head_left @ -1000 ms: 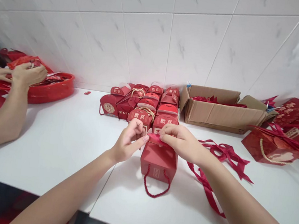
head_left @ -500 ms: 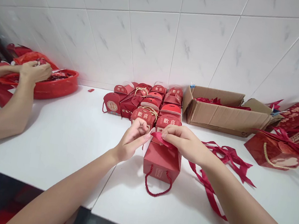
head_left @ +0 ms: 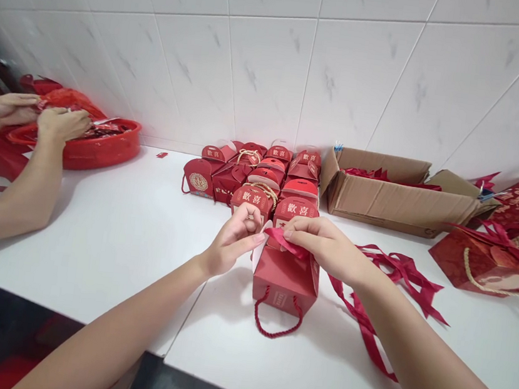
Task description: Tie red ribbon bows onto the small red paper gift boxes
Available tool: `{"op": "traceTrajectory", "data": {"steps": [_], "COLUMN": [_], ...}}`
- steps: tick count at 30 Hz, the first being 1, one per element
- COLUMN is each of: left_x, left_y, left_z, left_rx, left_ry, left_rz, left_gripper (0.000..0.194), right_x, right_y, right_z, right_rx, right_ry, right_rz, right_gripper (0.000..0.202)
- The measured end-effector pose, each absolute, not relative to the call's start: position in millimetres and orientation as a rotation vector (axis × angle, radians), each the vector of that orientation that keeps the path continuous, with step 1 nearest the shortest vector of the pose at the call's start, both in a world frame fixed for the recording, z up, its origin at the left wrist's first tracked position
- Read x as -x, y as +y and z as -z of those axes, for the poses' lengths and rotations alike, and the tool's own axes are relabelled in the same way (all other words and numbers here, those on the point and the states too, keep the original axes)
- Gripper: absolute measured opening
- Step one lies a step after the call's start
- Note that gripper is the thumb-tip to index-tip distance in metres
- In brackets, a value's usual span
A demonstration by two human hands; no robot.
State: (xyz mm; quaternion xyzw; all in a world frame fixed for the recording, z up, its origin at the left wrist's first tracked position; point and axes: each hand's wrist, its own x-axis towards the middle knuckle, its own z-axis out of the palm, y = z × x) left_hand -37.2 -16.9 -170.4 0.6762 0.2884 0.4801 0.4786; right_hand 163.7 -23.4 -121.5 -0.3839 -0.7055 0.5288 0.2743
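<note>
A small red gift box (head_left: 286, 278) with a rope handle drooping at its front stands on the white table before me. Over its top, my right hand (head_left: 317, 239) pinches a crimson ribbon (head_left: 282, 237) between thumb and fingers. The ribbon's left end meets the thumb of my left hand (head_left: 235, 239) beside the box's upper left flap. My left fingers are curled and appear closed on that ribbon end. More crimson ribbons (head_left: 401, 275) lie loose on the table, partly beneath my right forearm.
Several red gift boxes (head_left: 257, 172) are grouped against the tiled wall. Right of them is a cardboard box (head_left: 395, 202) with red ribbon inside. A ribboned red box (head_left: 478, 262) sits far right. At left, a co-worker's hands (head_left: 62, 123) are over a red basin (head_left: 103, 153).
My hands keep nearly the same pose at the ribbon. The view has shifted slightly. At left, the co-worker's hands have moved apart, and both now show over the basin.
</note>
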Motion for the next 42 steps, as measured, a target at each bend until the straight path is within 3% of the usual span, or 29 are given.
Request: {"op": "traceTrajectory", "data": {"steps": [17, 25, 27, 30, 32, 34, 38, 42], "left_x": [37, 40, 42, 45, 46, 45, 41, 40], "left_y": [-16, -13, -10, -6, -5, -4, -4, -7], "left_z": [168, 163, 161, 145, 125, 100, 54, 31], "left_rx": [-1.724, -1.592, -1.51, -1.408, -1.419, -1.459, -1.476, -1.487], "left_ry": [0.79, 0.751, 0.722, 0.69, 0.673, 0.639, 0.54, 0.522], "left_rz": [-1.158, -1.152, -1.21, -1.354, -1.412, -1.411, -1.427, -1.547], "left_gripper": [0.037, 0.027, 0.025, 0.021, 0.019, 0.018, 0.013, 0.018], "right_x": [-157, -183, -196, -207, -206, -202, -196, -206], "right_y": [-26, -42, -60, -89, -102, -107, -96, -77], "right_z": [125, 105, 107, 135, 164, 189, 203, 173], "right_rx": [1.072, 1.255, 1.365, 1.521, 1.478, 1.329, 1.042, 0.937], "right_ry": [-2.16, -1.812, -1.741, -1.671, -1.441, -1.065, -0.722, -0.748], "right_rz": [-1.107, -0.614, -0.756, -1.317, -1.722, -1.9, -1.751, -1.374], "right_gripper": [0.03, 0.037, 0.05, 0.066, 0.067, 0.061, 0.043, 0.031]}}
